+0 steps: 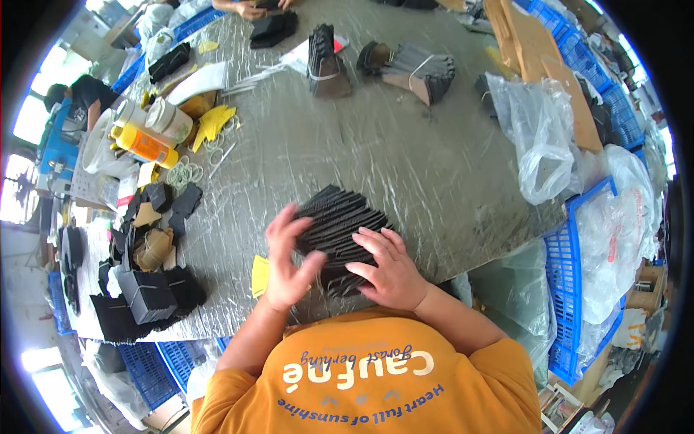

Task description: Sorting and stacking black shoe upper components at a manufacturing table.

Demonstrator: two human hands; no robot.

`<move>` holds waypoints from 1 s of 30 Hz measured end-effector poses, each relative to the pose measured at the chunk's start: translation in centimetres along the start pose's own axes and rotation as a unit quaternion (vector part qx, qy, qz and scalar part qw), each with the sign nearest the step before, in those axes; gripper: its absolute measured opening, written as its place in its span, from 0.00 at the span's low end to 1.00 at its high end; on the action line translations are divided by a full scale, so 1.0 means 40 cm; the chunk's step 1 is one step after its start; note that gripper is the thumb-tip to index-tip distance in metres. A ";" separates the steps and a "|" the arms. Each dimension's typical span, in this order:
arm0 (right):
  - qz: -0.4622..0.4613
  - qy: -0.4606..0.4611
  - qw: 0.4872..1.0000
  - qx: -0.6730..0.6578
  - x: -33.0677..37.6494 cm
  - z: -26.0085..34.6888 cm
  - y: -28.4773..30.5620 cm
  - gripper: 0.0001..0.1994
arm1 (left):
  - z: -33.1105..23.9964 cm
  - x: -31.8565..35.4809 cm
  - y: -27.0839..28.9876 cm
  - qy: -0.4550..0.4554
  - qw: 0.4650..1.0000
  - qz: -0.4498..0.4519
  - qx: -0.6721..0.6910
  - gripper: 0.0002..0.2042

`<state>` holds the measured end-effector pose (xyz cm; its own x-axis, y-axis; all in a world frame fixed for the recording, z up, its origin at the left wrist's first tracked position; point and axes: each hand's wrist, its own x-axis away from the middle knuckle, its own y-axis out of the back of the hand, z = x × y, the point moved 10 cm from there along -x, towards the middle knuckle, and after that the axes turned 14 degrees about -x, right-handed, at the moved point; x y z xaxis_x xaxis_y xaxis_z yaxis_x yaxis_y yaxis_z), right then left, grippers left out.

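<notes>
Black stack (338, 220): probably squaring between left hand (293, 262), spread, eight o'clock, and right hand (390, 266), four, unclear if clamped; next, press evenly.

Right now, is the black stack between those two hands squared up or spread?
Spread: many separate edges show across the black stack, one stepped past another, between the left hand and the right hand.
</notes>
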<state>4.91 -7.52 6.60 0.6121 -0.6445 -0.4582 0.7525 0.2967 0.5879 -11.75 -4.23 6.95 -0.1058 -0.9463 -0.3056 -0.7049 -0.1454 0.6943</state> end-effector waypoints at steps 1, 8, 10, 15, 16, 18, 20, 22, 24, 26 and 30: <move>0.021 -0.011 1.000 -0.009 -0.019 -0.001 -0.006 0.36 | 0.087 0.024 0.013 0.095 0.993 -0.067 0.022 0.26; 0.090 -0.046 0.993 0.064 -0.068 -0.074 -0.040 0.47 | 0.182 -0.067 -0.096 0.150 0.986 -0.019 0.065 0.23; 0.080 -0.058 0.991 0.087 -0.082 -0.106 -0.022 0.47 | 0.168 -0.135 -0.124 0.128 0.991 0.006 0.050 0.21; 0.048 -0.173 0.971 0.157 -0.117 -0.242 0.074 0.54 | 0.144 -0.289 -0.172 0.111 0.987 0.003 0.116 0.25; 0.041 -0.207 0.965 0.153 -0.108 -0.270 0.087 0.56 | 0.057 -0.302 -0.131 -0.003 0.998 -0.056 0.040 0.27; 0.017 -0.234 0.960 0.154 -0.079 -0.317 0.085 0.60 | -0.125 -0.272 -0.113 -0.173 0.978 -0.036 -0.113 0.32; 0.018 -0.215 0.967 0.135 -0.069 -0.328 0.067 0.63 | -0.175 -0.188 -0.208 -0.234 0.931 0.113 -0.256 0.35; 0.136 -0.273 0.944 0.126 -0.084 -0.328 0.085 0.64 | -0.108 -0.123 -0.292 -0.224 0.904 0.169 -0.322 0.36; 0.162 -0.303 0.937 0.069 -0.095 -0.391 0.159 0.62 | -0.091 -0.115 -0.302 -0.219 0.907 0.144 -0.329 0.35; -0.025 -0.237 0.971 0.031 -0.153 -0.453 0.329 0.61 | -0.097 -0.114 -0.301 -0.222 0.903 0.140 -0.340 0.35; -0.204 -0.262 0.898 0.290 -0.302 -0.569 0.572 0.59 | -0.113 -0.117 -0.284 -0.201 0.917 0.154 -0.309 0.34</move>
<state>20.28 23.10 10.41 0.0019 -0.9042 -0.4270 0.5422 -0.3579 0.7602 -0.10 0.56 3.45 -0.5697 -0.8055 -0.1629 -0.0794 -0.1434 0.9865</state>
